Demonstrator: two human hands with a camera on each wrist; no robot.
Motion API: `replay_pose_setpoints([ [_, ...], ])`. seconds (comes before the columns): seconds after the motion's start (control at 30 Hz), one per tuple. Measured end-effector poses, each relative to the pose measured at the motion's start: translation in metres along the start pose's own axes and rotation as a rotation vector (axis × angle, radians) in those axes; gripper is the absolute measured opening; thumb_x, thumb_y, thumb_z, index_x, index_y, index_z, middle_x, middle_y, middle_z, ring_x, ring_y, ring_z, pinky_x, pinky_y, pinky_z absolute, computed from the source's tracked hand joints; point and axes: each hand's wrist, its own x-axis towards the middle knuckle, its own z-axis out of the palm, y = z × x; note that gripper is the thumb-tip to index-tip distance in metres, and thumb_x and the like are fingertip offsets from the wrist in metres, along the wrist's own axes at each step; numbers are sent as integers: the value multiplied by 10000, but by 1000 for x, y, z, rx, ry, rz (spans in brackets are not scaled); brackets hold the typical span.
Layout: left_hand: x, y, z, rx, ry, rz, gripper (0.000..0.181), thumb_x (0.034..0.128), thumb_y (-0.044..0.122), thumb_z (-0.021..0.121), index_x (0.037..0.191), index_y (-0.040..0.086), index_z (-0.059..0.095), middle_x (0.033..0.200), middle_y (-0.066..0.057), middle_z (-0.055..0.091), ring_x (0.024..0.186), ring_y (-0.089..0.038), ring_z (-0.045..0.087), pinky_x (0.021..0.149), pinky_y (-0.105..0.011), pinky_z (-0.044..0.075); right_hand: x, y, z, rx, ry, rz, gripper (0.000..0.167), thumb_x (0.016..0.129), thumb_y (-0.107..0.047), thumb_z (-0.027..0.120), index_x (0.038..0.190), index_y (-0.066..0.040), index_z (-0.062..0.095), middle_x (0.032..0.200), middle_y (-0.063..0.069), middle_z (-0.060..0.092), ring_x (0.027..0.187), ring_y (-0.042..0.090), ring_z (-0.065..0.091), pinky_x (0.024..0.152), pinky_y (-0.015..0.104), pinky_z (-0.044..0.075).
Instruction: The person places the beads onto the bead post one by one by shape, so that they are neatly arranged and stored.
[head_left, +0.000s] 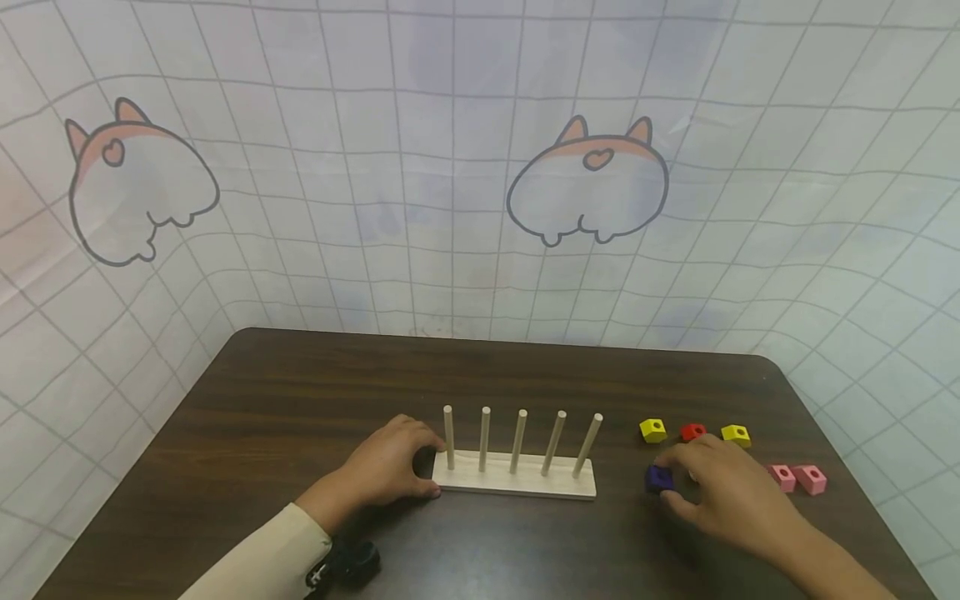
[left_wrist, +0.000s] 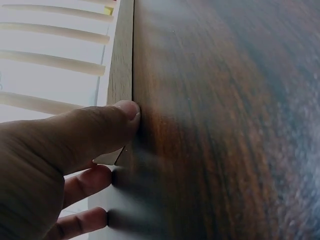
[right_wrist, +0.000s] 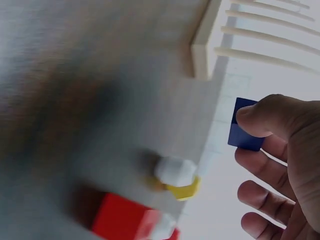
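Note:
A pale wooden base with several upright pegs stands on the table. My left hand grips its left end; in the left wrist view the thumb of that hand presses on the base's long side. To the right of the base, my right hand pinches a dark blue block. The right wrist view shows the blue block between thumb and fingers of the right hand, and the end of the base beyond it.
Behind the right hand lie two yellow blocks and a red block. Two pink blocks are at the far right. A white block shows in the right wrist view. A black object is near the left sleeve.

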Motion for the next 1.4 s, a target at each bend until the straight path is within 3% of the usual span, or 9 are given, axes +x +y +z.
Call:
replay_pose_setpoints([
  [0.4, 1, -1, 2, -20, 5, -20, 494, 689, 311, 954, 1114, 151, 757, 1139, 16, 708, 1152, -257, 570, 978, -480, 487, 30, -11, -25, 63, 36, 16, 362, 728, -247, 902, 1044, -219, 728, 972, -131, 683, 855, 80, 616, 666, 331, 535],
  [0.77, 2, -1, 2, -15, 9, -27, 494, 677, 331, 956, 1106, 172, 771, 1112, 30, 722, 1146, -249, 570, 976, -469, 489, 44, -19, -45, 123, -1, 63, 382, 765, -220, 888, 1105, -222, 715, 1056, -84, 668, 744, -17, 512, 575, 229, 469],
  [0.97, 2, -1, 2, -21, 10, -35, 496, 669, 327, 963, 1099, 170, 773, 1109, 33, 721, 1135, -248, 575, 960, -466, 498, 55, -22, -54, 119, 22, 9, 382, 774, -212, 879, 1115, -193, 710, 1072, -81, 681, 845, 59, 590, 581, 244, 492],
  [1.17, 3, -2, 1, -28, -5, -54, 495, 669, 332, 965, 1100, 182, 773, 1109, 39, 715, 1140, -251, 570, 949, -474, 501, 65, -25, -59, 109, 64, -56, 382, 789, -222, 858, 1134, -202, 695, 1095, -114, 676, 1002, 107, 622, 662, 331, 546],
  [1.4, 3, -1, 0, -31, -6, -56, 498, 664, 337, 966, 1098, 189, 773, 1118, 33, 713, 1148, -258, 573, 949, -481, 501, 74, -32, -63, 112, 58, -47, 361, 793, -228, 857, 1119, -203, 704, 1074, -106, 676, 987, 120, 633, 679, 365, 552],
])
